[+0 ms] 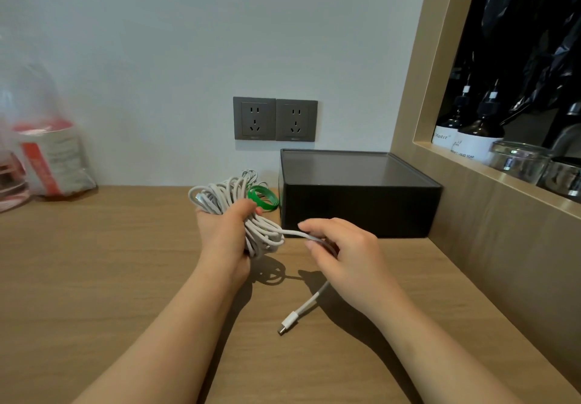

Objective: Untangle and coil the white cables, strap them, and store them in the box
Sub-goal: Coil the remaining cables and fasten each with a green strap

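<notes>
left hand (224,234) grips bundle of coiled white cables (220,197) | right hand (342,251) pinches its loose end | lidded black box (358,196) behind

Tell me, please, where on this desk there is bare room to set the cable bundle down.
The desk is bare between the plastic bag and the left hand, and right of the right hand, in front of the black box. The middle is crowded: cable bundle, green strap roll, both hands, and the trailing connector.

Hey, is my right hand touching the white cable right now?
Touching. The head view shows the right hand pinching a strand of the white cable, which runs over from the left hand.
</notes>
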`<state>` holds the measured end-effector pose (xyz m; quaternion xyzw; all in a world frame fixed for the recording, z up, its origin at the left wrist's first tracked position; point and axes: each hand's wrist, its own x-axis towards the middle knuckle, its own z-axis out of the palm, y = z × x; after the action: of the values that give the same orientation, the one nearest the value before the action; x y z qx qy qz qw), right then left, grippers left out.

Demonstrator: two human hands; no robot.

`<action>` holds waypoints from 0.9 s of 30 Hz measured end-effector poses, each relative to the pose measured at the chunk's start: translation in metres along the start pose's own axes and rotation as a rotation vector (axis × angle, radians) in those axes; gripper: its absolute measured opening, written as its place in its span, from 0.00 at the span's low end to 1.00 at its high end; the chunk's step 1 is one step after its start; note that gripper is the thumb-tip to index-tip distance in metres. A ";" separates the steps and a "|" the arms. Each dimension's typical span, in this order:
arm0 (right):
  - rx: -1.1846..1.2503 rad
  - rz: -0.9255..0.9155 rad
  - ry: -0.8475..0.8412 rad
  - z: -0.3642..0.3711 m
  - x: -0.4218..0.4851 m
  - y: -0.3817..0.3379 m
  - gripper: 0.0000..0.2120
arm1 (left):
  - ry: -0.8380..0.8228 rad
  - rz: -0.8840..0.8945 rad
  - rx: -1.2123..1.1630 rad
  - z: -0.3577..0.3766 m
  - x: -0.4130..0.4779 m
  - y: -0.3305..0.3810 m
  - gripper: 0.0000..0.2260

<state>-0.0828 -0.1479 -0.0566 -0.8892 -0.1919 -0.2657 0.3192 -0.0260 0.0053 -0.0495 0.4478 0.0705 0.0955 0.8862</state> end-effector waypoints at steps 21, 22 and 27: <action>0.752 0.509 0.245 -0.017 0.008 0.003 0.09 | -0.355 -0.090 0.101 0.006 -0.018 0.013 0.09; 0.673 0.464 0.253 -0.016 0.007 0.003 0.08 | -0.394 -0.074 0.161 0.008 -0.021 0.011 0.11; 0.474 0.328 0.240 -0.003 0.004 0.003 0.10 | -0.412 -0.080 0.248 0.014 -0.029 -0.003 0.18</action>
<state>-0.0791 -0.1513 -0.0530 -0.7713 -0.0637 -0.2616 0.5767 -0.0505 -0.0136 -0.0423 0.5600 -0.0829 -0.0425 0.8232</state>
